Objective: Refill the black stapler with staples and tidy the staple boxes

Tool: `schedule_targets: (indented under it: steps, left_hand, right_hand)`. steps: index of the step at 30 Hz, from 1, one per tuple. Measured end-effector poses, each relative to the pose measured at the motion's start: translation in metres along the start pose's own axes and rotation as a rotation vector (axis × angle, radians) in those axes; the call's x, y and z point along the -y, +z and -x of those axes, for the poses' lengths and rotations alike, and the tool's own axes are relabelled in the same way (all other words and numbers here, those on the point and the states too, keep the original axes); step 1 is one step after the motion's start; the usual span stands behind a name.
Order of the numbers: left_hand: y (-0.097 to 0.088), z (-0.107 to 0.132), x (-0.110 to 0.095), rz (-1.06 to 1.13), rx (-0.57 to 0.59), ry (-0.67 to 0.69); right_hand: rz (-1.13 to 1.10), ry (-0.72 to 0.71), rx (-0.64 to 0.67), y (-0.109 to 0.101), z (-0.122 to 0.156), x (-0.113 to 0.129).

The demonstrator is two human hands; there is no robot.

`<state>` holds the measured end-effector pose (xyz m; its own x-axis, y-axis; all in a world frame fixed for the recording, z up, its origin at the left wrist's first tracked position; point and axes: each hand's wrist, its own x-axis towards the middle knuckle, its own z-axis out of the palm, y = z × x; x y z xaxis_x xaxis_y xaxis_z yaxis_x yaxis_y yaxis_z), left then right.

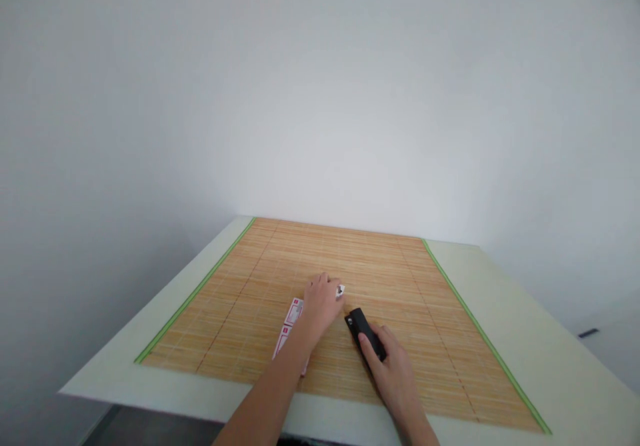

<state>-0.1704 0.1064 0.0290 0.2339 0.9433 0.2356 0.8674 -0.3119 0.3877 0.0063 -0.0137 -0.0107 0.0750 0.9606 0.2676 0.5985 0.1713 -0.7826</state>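
Observation:
My right hand point(393, 366) is wrapped round a black stapler point(369, 333), which points forward and to the left just above or on the mat. To its left, my left hand point(323, 303) is closed, its fingers curled away from me. A small white piece with a black mark point(341, 291) shows at the right edge of those fingers; the rest of it is hidden. Beneath and beside my left forearm lie small white boxes with red-pink edges point(294, 311), set end to end and partly covered by the arm.
A bamboo mat point(310, 249) with green side borders covers the middle of the white table point(505, 286). A pale wall point(330, 99) stands behind the table's far edge. A small dark bar point(589, 333) is at the far right, beyond the table edge.

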Motion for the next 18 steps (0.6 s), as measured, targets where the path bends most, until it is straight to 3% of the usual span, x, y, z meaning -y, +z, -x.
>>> schedule_targets:
  steps: [8,13,18]
  left_hand:
    - [-0.024,0.046,0.041,-0.066,-0.032,-0.074]
    - [-0.026,0.069,0.040,-0.086,-0.085,-0.113]
    - [-0.016,0.093,0.038,-0.074,-0.155,-0.105]
  right_hand:
    - [0.018,0.041,-0.004,-0.001,0.000,0.001]
    - [0.006,0.039,-0.002,0.000,0.000,-0.002]
    - [0.020,0.046,-0.033,0.001,-0.001,-0.002]
